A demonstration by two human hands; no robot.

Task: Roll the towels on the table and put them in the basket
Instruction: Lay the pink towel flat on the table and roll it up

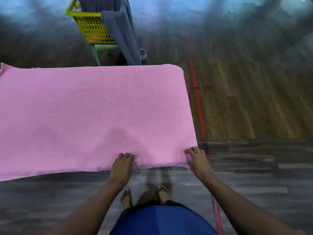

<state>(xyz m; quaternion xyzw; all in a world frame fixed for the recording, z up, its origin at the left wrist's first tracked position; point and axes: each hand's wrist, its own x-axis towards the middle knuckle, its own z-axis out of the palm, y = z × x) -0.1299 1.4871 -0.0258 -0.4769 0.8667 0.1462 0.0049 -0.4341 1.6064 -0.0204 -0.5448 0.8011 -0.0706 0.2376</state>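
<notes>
Pink towels: one, a single pink towel (94,116). Baskets: one yellow basket (89,29). Stools: one green stool (101,48). Grey towel cloth (123,36) shows at the basket, but whether it is one piece or several cannot be told. Hands: two, one left hand (122,167) and one right hand (198,160). Bare feet: two, one left foot (126,199) and one right foot (163,194). Red strips: one red strip (197,99).

The pink towel (94,116) fills the left and centre, plain. At upper left are a yellow basket (91,29) with a lattice pattern, a grey towel (123,36) and a pale green stand (101,48). A red line (197,99) runs over the brown wood-grain floor (254,99) at right. At bottom centre, blue clothing (162,221) bears wavy stripes.
</notes>
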